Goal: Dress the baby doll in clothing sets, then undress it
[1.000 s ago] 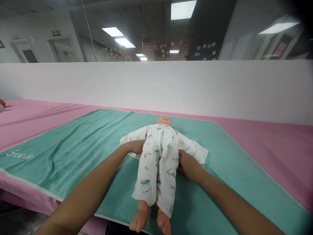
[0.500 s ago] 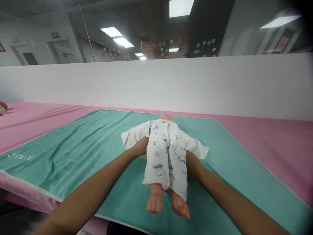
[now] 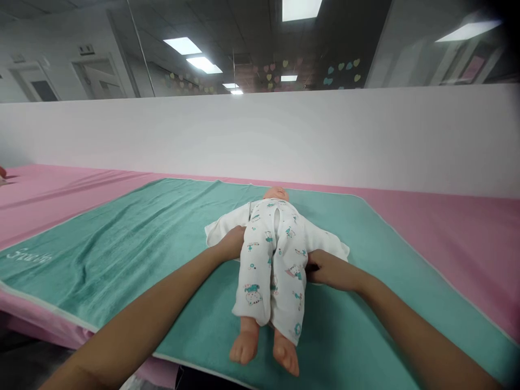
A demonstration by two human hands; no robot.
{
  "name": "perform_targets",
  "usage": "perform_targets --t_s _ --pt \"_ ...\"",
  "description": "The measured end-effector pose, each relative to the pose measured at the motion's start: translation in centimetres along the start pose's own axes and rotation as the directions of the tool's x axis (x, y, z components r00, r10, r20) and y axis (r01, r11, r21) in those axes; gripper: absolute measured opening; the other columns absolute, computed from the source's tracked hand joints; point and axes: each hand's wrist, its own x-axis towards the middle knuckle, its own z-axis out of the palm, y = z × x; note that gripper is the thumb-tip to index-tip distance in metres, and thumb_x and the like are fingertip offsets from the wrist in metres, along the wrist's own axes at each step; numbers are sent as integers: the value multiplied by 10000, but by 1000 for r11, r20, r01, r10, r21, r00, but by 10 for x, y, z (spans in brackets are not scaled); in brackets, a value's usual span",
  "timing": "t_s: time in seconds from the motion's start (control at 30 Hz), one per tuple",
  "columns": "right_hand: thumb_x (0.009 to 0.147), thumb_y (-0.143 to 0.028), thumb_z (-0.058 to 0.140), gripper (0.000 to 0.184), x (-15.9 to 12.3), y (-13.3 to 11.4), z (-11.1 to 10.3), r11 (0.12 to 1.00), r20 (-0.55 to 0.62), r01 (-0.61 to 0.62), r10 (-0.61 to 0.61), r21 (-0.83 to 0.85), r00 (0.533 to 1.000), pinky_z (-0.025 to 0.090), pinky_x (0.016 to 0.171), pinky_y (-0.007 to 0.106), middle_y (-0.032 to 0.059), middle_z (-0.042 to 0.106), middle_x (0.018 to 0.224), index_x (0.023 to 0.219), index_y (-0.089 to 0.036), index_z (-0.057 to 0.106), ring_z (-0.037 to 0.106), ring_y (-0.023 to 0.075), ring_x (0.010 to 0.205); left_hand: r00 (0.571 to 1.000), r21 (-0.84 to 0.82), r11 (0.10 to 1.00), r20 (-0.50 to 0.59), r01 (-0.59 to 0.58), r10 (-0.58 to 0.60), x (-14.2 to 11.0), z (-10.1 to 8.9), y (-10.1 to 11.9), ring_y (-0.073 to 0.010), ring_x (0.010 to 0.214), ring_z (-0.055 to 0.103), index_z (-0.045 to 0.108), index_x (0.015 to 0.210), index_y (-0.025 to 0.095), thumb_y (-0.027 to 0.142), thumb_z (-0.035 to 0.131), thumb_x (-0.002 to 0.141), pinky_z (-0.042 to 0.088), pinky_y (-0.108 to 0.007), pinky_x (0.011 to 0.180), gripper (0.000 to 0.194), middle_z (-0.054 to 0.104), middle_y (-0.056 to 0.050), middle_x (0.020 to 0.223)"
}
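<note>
A baby doll (image 3: 277, 192) lies on its back, feet toward me, in a white shirt (image 3: 227, 223) with wide sleeves spread out and white trousers (image 3: 252, 271) printed with small bears. Its bare feet (image 3: 245, 346) stick out of the trouser legs. My left hand (image 3: 232, 242) is closed at the left side of the trousers by the hip, fingertips hidden behind the cloth. On the opposite side my right hand (image 3: 329, 269) is curled against the trousers' edge, thumb and forefinger bent together, with its fingertips tucked out of sight.
Under the doll a green towel (image 3: 134, 244) with white lettering covers part of a pink padded surface (image 3: 447, 233). A low white wall (image 3: 260, 138) runs along the back, with reflective glass above it. Something small and orange (image 3: 2, 173) sits at the far left edge.
My right hand has come out a little from beneath the doll's side, showing more of the thumb and fingers. The doll's legs and feet have shifted left and toward me.
</note>
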Motion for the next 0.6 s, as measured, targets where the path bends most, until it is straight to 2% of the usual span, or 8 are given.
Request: perform_targets --t_s 0.07,0.17,0.27,0.33,0.4,0.47,0.53,0.6 --pt "693 -194 496 149 1 5 1 999 36 -27 26 27 999 378 574 244 -10 598 673 703 -155 640 502 135 621 999 167 985 37 -44 38 0 -1 1 -235 768 559 642 755 152 259 519 734 389 -333 714 165 641 -97 843" --pt "718 -235 505 147 3 10 -1 992 32 -40 36 124 999 382 595 241 -6 592 704 758 -160 625 510 133 644 999 225 974 24 -37 33 -1 -7 0 -206 741 557 639 757 163 293 517 736 391 -302 690 180 637 -67 820" --pt "786 -365 472 231 4 19 -10 977 -160 -51 86 207 983 403 634 248 15 599 746 767 -167 589 525 138 674 991 169 982 -115 86 -67 -1 -17 -6 -194 840 564 652 836 191 292 452 801 396 -291 767 226 650 -40 895" --pt "817 -469 420 332 1 31 -21 981 -408 -155 191 120 893 381 600 249 16 592 732 729 -182 561 507 137 651 934 119 959 -284 258 -216 -1 -25 -14 -194 935 551 643 925 220 306 390 852 389 -295 826 277 649 -26 972" --pt "819 -539 380 399 -2 47 -32 926 -614 -378 298 0 731 342 552 257 19 589 708 688 -197 538 499 150 630 832 115 891 -426 439 -355 -1 -31 -25 -216 1008 529 610 1011 223 356 384 864 390 -316 845 302 632 -42 1041" --pt "811 -581 353 447 -7 64 -42 812 -685 -581 393 -55 614 326 530 274 42 601 705 658 -200 531 514 176 623 744 142 799 -486 584 -458 -3 -35 -36 -249 1051 515 562 1091 201 429 404 851 402 -343 836 367 600 -83 1110" --pt "793 -629 340 502 -10 77 -49 741 -653 -669 478 -59 587 335 525 294 80 618 735 656 -194 547 537 204 629 701 166 715 -437 679 -564 -6 -36 -46 -280 1031 533 538 1111 176 510 371 849 421 -375 806 456 584 -121 1127" --pt "763 -682 352 553 -12 85 -52 738 -590 -673 523 -48 615 345 526 306 112 626 760 656 -182 564 554 223 637 674 185 655 -332 733 -660 -8 -37 -52 -303 952 572 557 1051 163 573 280 857 435 -408 759 531 604 -141 1067"
